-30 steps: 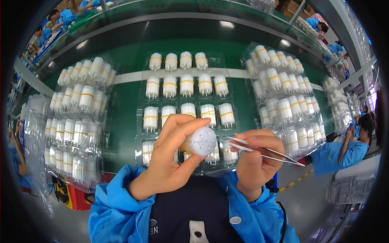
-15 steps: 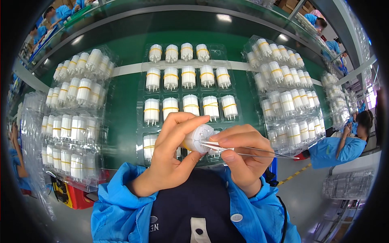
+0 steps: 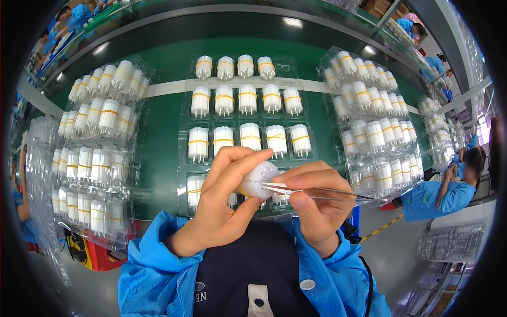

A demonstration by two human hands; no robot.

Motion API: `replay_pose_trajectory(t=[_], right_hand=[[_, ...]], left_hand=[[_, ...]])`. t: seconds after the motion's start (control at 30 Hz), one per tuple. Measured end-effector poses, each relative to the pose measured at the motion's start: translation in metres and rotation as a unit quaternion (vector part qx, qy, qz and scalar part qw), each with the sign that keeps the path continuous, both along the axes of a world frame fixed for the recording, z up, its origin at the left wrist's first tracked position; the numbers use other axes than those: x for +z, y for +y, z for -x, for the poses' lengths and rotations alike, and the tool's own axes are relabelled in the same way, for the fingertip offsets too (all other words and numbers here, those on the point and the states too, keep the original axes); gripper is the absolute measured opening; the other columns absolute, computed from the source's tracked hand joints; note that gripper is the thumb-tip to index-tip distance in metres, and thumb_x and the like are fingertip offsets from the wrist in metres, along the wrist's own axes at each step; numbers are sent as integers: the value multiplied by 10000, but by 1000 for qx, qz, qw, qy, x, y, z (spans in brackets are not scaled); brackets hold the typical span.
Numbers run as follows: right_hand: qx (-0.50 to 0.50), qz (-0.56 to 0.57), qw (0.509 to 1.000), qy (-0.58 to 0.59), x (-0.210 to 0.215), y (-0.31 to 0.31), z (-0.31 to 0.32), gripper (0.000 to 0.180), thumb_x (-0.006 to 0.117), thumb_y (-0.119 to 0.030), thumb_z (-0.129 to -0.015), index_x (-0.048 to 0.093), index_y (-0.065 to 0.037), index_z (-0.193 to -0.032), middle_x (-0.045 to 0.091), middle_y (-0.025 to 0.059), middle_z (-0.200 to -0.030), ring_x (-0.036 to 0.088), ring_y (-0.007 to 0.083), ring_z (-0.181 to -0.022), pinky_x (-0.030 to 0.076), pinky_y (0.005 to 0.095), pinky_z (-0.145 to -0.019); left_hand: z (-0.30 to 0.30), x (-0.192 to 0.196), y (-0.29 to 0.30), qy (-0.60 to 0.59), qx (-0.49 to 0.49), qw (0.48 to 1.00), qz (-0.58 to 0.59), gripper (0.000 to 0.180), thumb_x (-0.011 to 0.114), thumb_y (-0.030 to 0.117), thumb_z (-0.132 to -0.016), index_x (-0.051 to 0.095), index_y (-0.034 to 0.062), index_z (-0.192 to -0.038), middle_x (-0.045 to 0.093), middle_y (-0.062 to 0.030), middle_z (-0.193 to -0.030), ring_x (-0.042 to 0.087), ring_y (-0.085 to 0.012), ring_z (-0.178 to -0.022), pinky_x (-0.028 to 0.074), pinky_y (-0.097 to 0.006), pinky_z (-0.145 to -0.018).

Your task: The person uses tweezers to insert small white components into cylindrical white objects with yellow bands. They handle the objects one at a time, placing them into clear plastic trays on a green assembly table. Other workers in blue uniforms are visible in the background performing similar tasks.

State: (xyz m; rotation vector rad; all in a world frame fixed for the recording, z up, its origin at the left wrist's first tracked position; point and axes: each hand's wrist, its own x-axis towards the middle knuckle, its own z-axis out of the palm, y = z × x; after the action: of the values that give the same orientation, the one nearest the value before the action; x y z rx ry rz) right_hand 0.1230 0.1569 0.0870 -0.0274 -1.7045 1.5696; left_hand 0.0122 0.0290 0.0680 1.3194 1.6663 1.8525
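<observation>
Matt white plastic cylinder [image 3: 257, 179], shiny metal tweezers [image 3: 317, 191], glossy clear plastic trays [image 3: 185, 174], smooth green tabletop [image 3: 161, 153].

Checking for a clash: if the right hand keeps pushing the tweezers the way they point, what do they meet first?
The right hand aims the tweezers leftward; their tip already sits at the white cylindrical part held in the left hand, though depth is uncertain.

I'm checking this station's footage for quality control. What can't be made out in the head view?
- The end of the white cylinder being worked on: too small to resolve where the tweezers touch it.
- The cylinder's side: covered by the left hand.
- The tweezers' middle: hidden in the right hand.
- The near row of the centre tray: blocked by both hands.
</observation>
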Motion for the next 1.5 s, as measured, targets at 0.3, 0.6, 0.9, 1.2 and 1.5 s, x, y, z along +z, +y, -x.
replay_pose_trajectory(t=[0.3,0.6,0.9,1.2,1.5], right_hand=[[12,30,999,6,-5,-1,0,116,683,29,-813,666,61,-923,705,181,-907,677,222,-830,539,300,-717],[24,60,998,9,-9,-1,1,108,679,33,-813,658,68,-914,698,198,-892,671,220,-808,538,307,-708],[24,73,997,0,-6,-1,2,90,672,43,-816,659,66,-902,698,186,-881,666,216,-792,526,304,-707],[3,-53,995,-79,11,-1,3,107,712,28,-776,678,54,-874,694,152,-828,662,219,-762,516,304,-678],[39,89,995,6,3,-2,7,100,681,30,-790,663,56,-885,697,190,-860,678,229,-776,538,308,-693]], left_hand=[[3,0,-4,-3,-19,1000,18,618,607,-110,-703,527,-9,-1308,493,-163,-1143,540,-284,-1045,442,-346,-903],[7,-2,-5,4,-53,999,4,610,612,-91,-739,505,-13,-1334,484,-158,-1143,534,-269,-1038,449,-332,-886],[10,6,-6,43,-49,998,15,582,616,-93,-747,517,-32,-1317,485,-161,-1126,542,-271,-1012,464,-333,-841],[9,6,-7,88,-18,996,23,635,598,-168,-698,531,-19,-1312,492,-161,-1111,549,-269,-978,480,-325,-800],[14,4,-6,74,1,997,-9,605,622,-132,-687,559,-17,-1278,512,-155,-1101,547,-269,-983,467,-336,-838]])
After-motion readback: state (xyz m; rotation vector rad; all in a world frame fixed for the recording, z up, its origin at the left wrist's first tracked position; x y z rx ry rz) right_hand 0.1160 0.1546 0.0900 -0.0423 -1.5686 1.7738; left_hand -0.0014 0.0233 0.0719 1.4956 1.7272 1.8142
